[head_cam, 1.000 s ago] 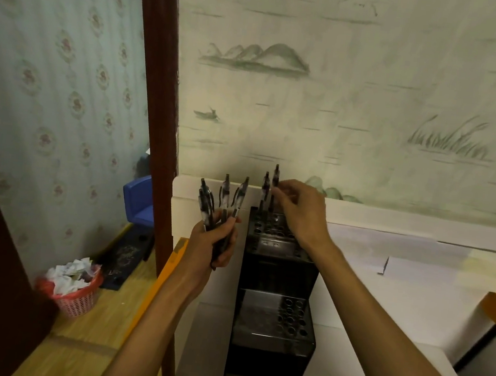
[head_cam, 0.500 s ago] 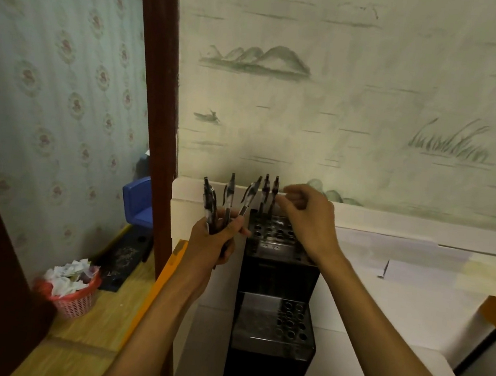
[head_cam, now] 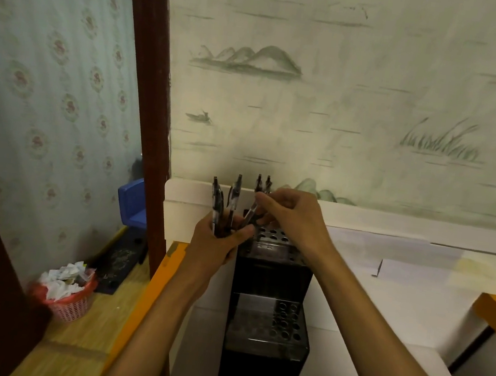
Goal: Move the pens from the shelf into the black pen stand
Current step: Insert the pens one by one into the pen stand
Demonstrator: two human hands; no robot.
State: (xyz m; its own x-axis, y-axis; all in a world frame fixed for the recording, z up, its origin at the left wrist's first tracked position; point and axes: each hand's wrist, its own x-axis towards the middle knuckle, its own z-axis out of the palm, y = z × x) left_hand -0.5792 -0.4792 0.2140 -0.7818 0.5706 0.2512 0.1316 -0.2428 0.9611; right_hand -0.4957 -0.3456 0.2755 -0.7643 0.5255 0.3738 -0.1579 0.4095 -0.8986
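Two hands meet over the top tier of the stand. We log them from the fingers outward.

Right hand (head_cam: 289, 217): its fingers (head_cam: 265, 203) are curled and pinch the slanted pen (head_cam: 250, 214) near its upper part. That pen's long axis tilts, top toward the right hand, lower end down into the left hand's bundle. We judge it is being drawn out for insertion.

Left hand (head_cam: 219, 240): fingers and thumb wrapped round the held pens (head_cam: 223, 206), a bundle gripped low on the barrels. Clicker ends point up and fan slightly apart, long axes near upright. We judge the low grip leaves the tops free, so that the other hand can pick them one at a time.

Seated pens (head_cam: 263, 183): two stand upright in the rear holes, tops up, just behind the right hand's fingers. Their lower parts are hidden.

Black pen stand (head_cam: 271, 271): tiered, with hole grids on its top and lower step. It sits on the white surface (head_cam: 382, 296), against the wall. Most of the holes we can see are unfilled.

Further out: a white ledge (head_cam: 390, 225) runs along the wall. A red basket (head_cam: 68, 300) of crumpled paper sits on the floor at left, and a blue box (head_cam: 133, 202) stands beyond the door frame.
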